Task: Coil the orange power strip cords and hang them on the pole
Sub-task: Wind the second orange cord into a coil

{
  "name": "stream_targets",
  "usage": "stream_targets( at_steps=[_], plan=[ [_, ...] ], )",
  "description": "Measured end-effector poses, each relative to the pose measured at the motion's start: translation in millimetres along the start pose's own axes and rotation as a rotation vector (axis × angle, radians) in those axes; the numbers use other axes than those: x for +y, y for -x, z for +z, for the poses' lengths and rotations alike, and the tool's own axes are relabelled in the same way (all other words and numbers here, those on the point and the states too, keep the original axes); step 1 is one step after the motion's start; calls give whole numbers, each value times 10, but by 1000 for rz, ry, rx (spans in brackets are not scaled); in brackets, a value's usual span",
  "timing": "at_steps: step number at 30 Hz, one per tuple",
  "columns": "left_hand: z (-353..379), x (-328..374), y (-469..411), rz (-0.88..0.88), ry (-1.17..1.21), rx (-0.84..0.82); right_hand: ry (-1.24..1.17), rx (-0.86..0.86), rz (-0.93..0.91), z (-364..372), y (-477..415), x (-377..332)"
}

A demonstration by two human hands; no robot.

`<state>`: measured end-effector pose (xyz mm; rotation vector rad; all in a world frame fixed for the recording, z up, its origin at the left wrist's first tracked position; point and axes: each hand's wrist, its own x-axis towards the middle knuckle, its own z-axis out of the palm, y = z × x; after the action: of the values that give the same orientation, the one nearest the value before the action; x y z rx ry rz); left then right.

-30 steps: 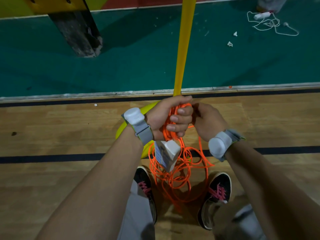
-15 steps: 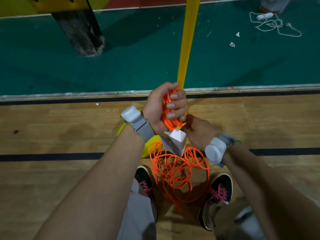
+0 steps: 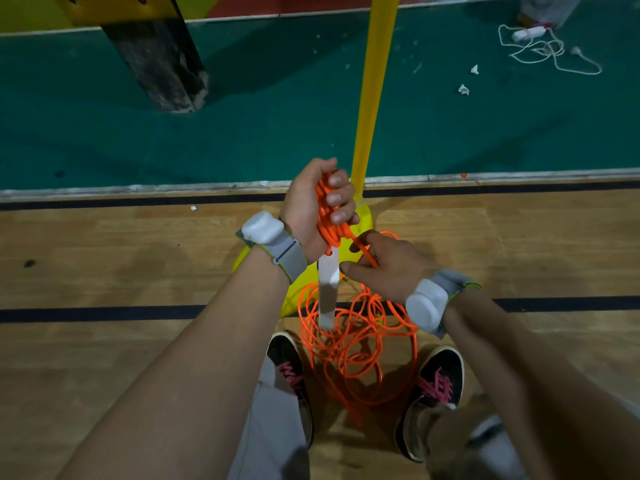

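Note:
My left hand (image 3: 313, 206) grips a bundle of orange cord (image 3: 327, 216) loops, held up in front of the yellow pole (image 3: 375, 81). The white power strip (image 3: 328, 289) hangs straight down from that bundle. Just below and to the right, my right hand (image 3: 384, 263) pinches one strand of the same cord. The loose orange cord (image 3: 356, 344) lies tangled on the floor between my shoes. The pole stands on a yellow base (image 3: 362, 220), partly hidden by my hands.
A dark post foot (image 3: 156, 60) stands on the green floor at the back left. A white power strip with cord (image 3: 540, 43) lies at the back right, near scraps of paper (image 3: 464, 89). My shoes (image 3: 436, 386) stand on the wooden floor.
My left hand has lifted the bundle and shifted left of the pole. My right hand has dropped lower along a strand. The power strip now hangs straight down.

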<state>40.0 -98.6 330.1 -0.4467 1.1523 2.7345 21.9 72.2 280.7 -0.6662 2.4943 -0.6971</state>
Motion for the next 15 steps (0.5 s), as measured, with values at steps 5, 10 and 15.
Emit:
stream_targets(
  at_steps=[5,10,15],
  plan=[
    [11,-7,-22,57,-24,124,24,12,17,-12,-16,-48],
    [23,-25,-37,89,-69,207,-36,6,-32,-68,20,-115],
    [55,-51,-49,80,-129,228,-78,39,-10,-90,28,-144]
  ],
)
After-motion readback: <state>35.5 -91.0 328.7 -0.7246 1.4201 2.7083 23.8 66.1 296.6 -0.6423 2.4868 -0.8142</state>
